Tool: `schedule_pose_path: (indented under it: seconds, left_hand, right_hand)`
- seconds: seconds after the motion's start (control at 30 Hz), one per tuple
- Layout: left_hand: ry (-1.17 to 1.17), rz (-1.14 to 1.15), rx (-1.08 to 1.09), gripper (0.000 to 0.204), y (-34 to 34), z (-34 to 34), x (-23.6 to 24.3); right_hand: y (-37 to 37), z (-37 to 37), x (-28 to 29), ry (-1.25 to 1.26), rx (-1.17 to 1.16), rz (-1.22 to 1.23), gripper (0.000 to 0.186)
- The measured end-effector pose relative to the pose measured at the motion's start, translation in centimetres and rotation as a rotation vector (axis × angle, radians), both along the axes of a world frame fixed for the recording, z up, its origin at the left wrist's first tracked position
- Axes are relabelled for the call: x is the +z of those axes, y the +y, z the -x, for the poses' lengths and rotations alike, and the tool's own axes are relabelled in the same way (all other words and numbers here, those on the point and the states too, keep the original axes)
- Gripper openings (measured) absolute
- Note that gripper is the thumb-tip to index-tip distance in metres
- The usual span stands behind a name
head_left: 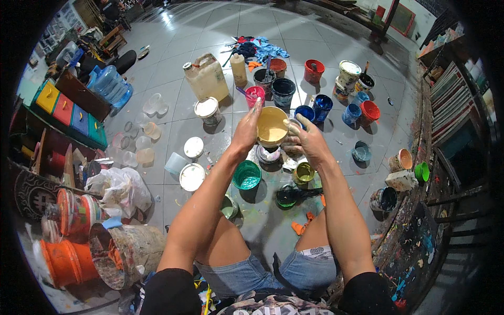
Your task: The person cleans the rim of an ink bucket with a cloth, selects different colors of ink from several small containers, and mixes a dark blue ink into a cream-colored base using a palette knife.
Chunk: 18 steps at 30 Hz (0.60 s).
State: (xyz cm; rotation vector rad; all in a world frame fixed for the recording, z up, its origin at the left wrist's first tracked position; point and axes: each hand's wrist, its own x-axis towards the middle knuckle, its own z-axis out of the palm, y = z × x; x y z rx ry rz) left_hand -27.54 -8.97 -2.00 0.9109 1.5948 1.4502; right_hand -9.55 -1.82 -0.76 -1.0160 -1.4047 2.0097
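Observation:
Between my hands is a cup of pale yellow paint (271, 125), tilted toward me. My left hand (248, 130) holds its left side, fingers straight along the wall; my right hand (305, 140), smeared with paint, grips the right side. Below the cup stand a pale lidded tub (269, 156), a green paint cup (247, 174) and an olive paint cup (304, 172). Just beyond are a pink cup (254, 93), a dark bucket (283, 92) and blue paint cups (322, 107).
A plastic jerrycan (207, 79) stands behind. Red cups (313, 71) and other containers spread rightward on the tiled floor (174, 122). Empty cups (153, 105), a white plastic bag (126, 191) and buckets (121, 254) crowd the left; a paint-crusted ledge (407, 236) runs along the right.

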Motion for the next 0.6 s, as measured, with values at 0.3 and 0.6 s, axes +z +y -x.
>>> schedule_pose_path:
  seconds: [0.3, 0.6]
  left_hand:
    - [-0.877, 0.021, -0.147, 0.068, -0.5, -0.3, 0.7]
    - [-1.040, -0.148, 0.158, 0.062, 2.1, -4.5, -4.2]
  right_hand:
    - [1.7, -1.0, -1.2, 0.309, 0.025, 0.303, 0.069]
    - [2.3, -1.7, -1.9, 0.244, -0.077, 0.266, 0.060]
